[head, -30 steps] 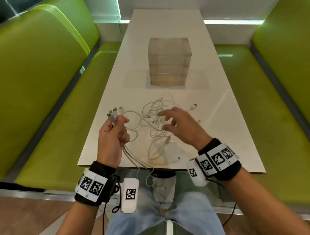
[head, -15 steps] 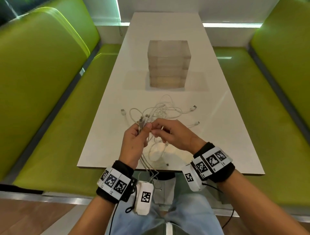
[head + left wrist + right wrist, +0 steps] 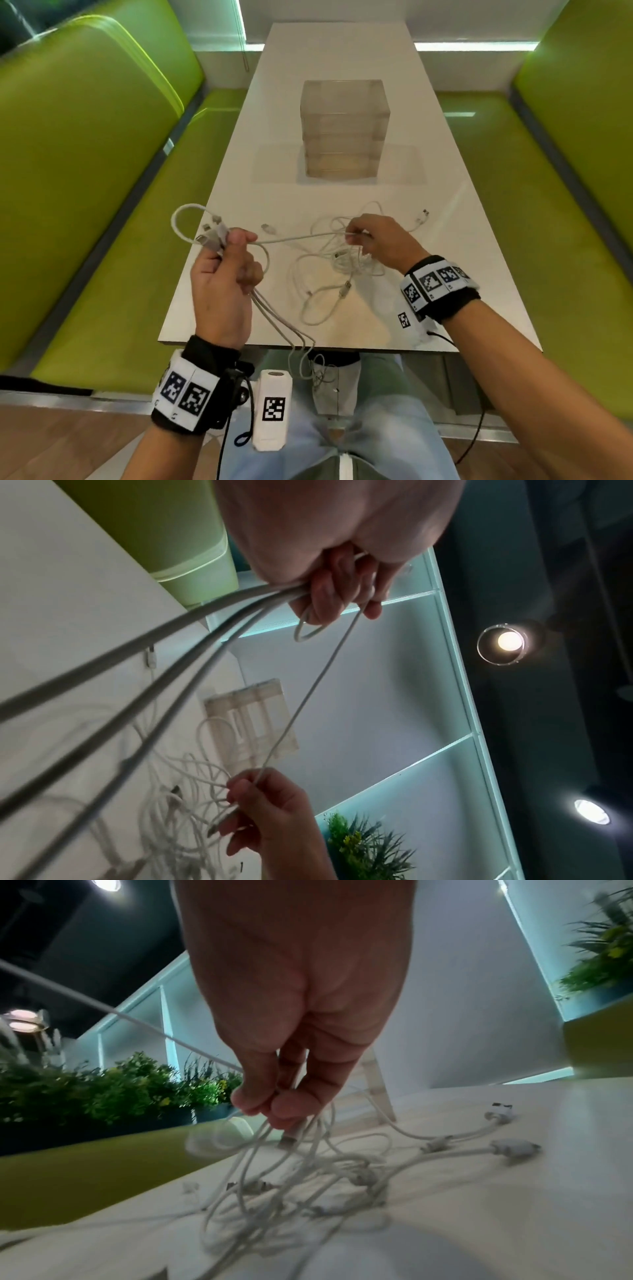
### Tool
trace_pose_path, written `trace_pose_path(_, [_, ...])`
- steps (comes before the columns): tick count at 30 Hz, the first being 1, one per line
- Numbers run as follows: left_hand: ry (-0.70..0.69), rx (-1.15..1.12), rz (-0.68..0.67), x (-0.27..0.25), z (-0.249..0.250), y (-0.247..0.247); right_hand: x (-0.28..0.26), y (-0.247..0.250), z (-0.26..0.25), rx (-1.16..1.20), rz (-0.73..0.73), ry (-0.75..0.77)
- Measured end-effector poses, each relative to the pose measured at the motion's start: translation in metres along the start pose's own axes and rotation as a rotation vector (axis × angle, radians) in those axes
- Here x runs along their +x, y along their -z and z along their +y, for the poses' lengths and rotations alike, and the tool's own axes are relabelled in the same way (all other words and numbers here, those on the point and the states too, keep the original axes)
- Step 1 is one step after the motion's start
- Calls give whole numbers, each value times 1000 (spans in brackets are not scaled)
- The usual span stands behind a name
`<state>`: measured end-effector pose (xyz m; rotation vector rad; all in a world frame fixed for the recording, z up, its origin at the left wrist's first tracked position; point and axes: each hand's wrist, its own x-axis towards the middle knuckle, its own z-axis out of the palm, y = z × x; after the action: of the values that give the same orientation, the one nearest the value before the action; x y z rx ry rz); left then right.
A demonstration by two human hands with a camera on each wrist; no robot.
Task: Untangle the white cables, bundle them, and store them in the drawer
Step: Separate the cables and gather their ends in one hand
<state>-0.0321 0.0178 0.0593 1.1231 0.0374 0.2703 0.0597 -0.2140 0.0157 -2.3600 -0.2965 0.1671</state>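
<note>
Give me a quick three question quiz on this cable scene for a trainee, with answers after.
1. True or false: the left hand grips several cable ends.
2. What runs taut between the hands? A) a cable B) a strap C) nothing
3. Fill in: the tangle lies on the ____, nearer than the drawer unit.

Key: 1 true. 2 A, a cable pinched by the right hand. 3 table.

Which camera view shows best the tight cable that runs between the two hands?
The head view: the tight cable shows whole, from left hand to right hand. The left wrist view also shows it, foreshortened. The right wrist view shows only a part, cut off at the picture's edge.
</note>
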Motion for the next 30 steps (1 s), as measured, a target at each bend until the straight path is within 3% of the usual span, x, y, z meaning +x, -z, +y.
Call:
trace_pose_path(5, [50, 217, 96, 5, -11, 3, -3, 5, -13, 81, 89, 97])
trace_pose_path(8, [133, 386, 45, 0, -29, -9, -11, -1, -31, 0, 97, 256])
trace_pose_path(13, [160, 399, -59, -6, -44, -28, -24, -15, -58, -139, -4, 356])
trace_pose_path(19, [92, 414, -112, -7, -42, -31, -25, -19, -60, -202, -33, 318])
trace_pose_path(24, [143, 221, -106, -7, -30, -27, -14, -18, -51, -252, 74, 283])
trace_pose_path(28, [85, 97, -161, -11, -12, -19, 2, -14, -32, -280, 86, 180])
trace_pose_path(30, [51, 38, -122, -9, 0, -14, 6, -10, -22, -268, 79, 114])
